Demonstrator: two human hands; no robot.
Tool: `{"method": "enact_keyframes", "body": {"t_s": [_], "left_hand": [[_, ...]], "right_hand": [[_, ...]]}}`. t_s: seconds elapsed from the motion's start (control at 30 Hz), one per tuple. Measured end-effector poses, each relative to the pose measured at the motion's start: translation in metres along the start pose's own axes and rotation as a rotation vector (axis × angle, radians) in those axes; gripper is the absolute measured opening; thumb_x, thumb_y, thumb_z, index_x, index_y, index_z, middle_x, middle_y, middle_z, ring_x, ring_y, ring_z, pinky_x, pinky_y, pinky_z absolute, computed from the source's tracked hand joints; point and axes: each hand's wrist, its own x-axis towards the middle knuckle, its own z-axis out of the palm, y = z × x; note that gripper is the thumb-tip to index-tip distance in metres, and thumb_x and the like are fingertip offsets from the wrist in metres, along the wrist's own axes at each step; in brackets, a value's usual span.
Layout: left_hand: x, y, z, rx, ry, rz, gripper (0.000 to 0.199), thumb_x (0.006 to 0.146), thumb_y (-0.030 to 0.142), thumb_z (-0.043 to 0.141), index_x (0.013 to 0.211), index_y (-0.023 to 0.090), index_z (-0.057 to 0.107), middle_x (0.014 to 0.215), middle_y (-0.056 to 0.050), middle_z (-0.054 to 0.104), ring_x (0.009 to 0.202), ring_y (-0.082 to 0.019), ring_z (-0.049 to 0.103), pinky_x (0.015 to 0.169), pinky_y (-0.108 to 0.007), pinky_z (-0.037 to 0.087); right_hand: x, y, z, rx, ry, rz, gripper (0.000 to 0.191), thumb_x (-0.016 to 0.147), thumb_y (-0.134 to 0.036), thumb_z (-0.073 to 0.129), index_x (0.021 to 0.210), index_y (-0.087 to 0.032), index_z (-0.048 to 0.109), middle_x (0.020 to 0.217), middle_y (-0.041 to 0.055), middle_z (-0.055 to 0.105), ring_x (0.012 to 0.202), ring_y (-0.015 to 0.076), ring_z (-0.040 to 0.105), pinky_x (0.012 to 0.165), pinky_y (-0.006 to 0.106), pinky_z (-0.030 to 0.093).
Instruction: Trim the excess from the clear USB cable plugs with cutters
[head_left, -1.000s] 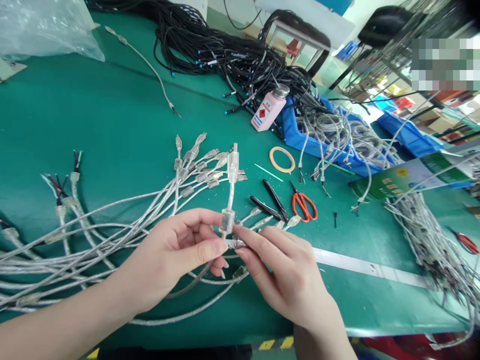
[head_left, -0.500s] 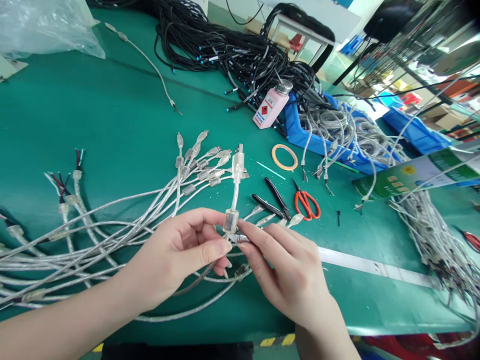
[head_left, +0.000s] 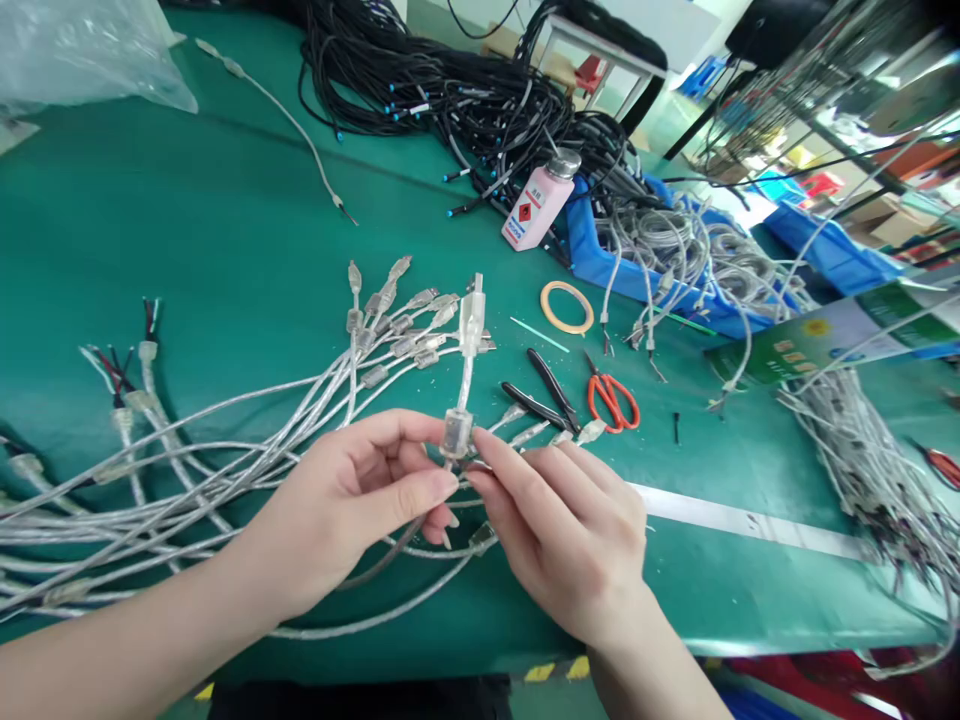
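Note:
A clear-jacketed USB cable (head_left: 457, 434) stands with its plug pointing up in front of me. My left hand (head_left: 375, 500) pinches it just below its ferrite block. From the right, my right hand (head_left: 562, 520) meets the block with closed fingertips, pinching a small metal piece that is mostly hidden. Left of my hands lies a bundle of similar cables (head_left: 300, 440), with plugs at the upper end and bare wires at the far left. Black-handled pliers (head_left: 551, 390) and red-handled scissors (head_left: 613, 400) lie beyond my right hand.
A pink bottle (head_left: 538, 205), a tape roll (head_left: 566, 307) and a blue bin (head_left: 589, 240) of coiled cables stand beyond the tools. Black cables (head_left: 450, 90) are heaped at the back. More clear cables (head_left: 855, 470) lie at the right; a plastic bag (head_left: 90, 50) sits at upper left.
The view has shifted slightly. Less of the metal piece at my right fingertips shows now, and its fingers sit closer to the cable below the block. My left hand keeps its pinch.

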Motion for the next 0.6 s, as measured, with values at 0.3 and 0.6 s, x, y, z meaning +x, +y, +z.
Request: {"method": "enact_keyframes", "body": {"t_s": [0.3,0.6], "left_hand": [[-0.001,0.001,-0.002,-0.029,-0.01,-0.008,0.016,0.085,0.021,0.073,0.098,0.03,0.074,0.069,0.007,0.068,0.063,-0.008,0.067,0.062,-0.015,0.054],[0.0,0.007,0.003,-0.149,-0.073,-0.065,0.023,0.091,0.02,0.062,0.11,0.023,0.074,0.073,0.0,0.06,0.067,-0.009,0.055,0.064,-0.019,0.044]], "right_hand": [[-0.001,0.005,-0.003,0.295,-0.068,0.095,0.022,0.094,-0.019,0.058,0.113,-0.01,0.065,0.071,0.0022,0.06,0.06,0.0122,0.051,0.055,0.027,0.04],[0.002,0.023,-0.007,0.158,-0.08,0.384,0.021,0.097,-0.026,0.052,0.11,-0.017,0.066,0.088,0.0051,0.071,0.072,0.0146,0.065,0.063,0.026,0.048]]}}
